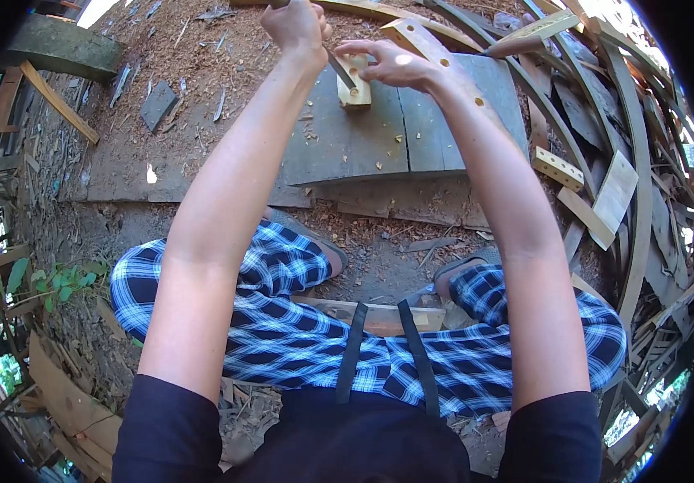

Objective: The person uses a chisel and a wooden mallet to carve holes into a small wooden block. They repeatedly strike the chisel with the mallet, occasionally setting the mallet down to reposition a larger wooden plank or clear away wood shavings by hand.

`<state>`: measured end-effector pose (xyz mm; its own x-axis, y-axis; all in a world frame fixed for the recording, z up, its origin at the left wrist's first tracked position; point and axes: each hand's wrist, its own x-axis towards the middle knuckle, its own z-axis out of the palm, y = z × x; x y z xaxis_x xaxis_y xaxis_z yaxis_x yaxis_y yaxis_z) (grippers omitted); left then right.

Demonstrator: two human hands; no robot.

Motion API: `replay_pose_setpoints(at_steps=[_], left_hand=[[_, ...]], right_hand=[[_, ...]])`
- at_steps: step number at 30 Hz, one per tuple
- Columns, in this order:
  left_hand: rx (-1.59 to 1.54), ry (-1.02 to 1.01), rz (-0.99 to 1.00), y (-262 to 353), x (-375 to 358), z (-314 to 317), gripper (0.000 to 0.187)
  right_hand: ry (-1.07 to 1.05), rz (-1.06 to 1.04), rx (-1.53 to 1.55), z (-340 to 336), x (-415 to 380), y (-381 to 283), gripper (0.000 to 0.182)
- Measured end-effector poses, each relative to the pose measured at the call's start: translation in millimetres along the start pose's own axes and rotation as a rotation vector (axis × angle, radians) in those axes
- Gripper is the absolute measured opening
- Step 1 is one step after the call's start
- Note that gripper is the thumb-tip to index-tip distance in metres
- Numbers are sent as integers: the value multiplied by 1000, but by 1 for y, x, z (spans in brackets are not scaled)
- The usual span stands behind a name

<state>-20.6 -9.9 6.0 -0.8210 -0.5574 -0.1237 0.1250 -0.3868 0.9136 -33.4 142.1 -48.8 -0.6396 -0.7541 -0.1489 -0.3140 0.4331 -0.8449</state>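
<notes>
My left hand [295, 30] is closed around a chisel [340, 71], a long dark tool whose shaft slants down from the fist. Its lower end meets a pale wooden block [355, 98] with holes in its upper face. At the block's right side, my right hand [391, 63] steadies it, with the fingers over the far part and the thumb nearer me. The block lies on a thick grey wooden board [452, 137], which has a crack running through it and small chips scattered on top. Part of the tool's handle is hidden in my left fist.
Another holed wooden piece [415, 39] lies beyond my right hand, and a small holed block [558, 168] rests to the right. Curved planks [641, 161] and scraps crowd the right side. Wood chips [226, 88] cover the ground at left, near a grey beam [65, 48].
</notes>
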Motion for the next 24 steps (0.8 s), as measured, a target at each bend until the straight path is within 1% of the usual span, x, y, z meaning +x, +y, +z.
replay_pose_setpoints(at_steps=[2,3,4,5,6,7,8,10,12,13,14,16,17,18,20,21,24], left_hand=[[12,16,11,-3,3,2,31],[17,26,28,-5,4,3,32],[22,31,43,-8,5,3,32],[21,30,38,-5,2,4,32],[24,29,97,-2,-1,3,32],[27,29,159,2,-3,2,32],[27,36,159,4,-1,1,32],[-12,53,109,6,5,-3,33],[-9,77,115,4,10,-5,34],[-4,96,121,1,10,-4,36],[-1,80,111,-1,9,-3,36],[-64,35,73,-3,2,-5,38],[-46,28,85,-3,-2,-4,39],[-41,20,83,-3,-4,-2,39],[-5,-11,132,-1,-8,-3,38],[-9,-6,133,-2,-10,-4,38],[-42,14,101,-6,-13,4,37]], right_hand=[[-15,-86,-50,-3,7,5,67],[-45,-145,-137,-7,8,7,67],[-47,-142,-135,-3,8,10,67],[145,-159,-151,2,4,11,68],[336,-174,-167,7,-1,12,68],[387,-85,-104,14,-9,13,71],[438,-14,-91,25,-25,6,74],[559,21,-130,65,-42,7,93],[665,218,-258,102,-55,-23,114],[826,130,-297,119,-49,-15,117],[837,145,-297,120,-46,-17,117],[799,303,-244,120,-37,-19,112],[886,276,-276,117,-33,-19,95],[893,282,-272,115,-35,-19,95],[922,271,-284,108,-43,-14,73],[940,224,-318,107,-50,-12,61],[881,203,-348,105,-61,-8,61]])
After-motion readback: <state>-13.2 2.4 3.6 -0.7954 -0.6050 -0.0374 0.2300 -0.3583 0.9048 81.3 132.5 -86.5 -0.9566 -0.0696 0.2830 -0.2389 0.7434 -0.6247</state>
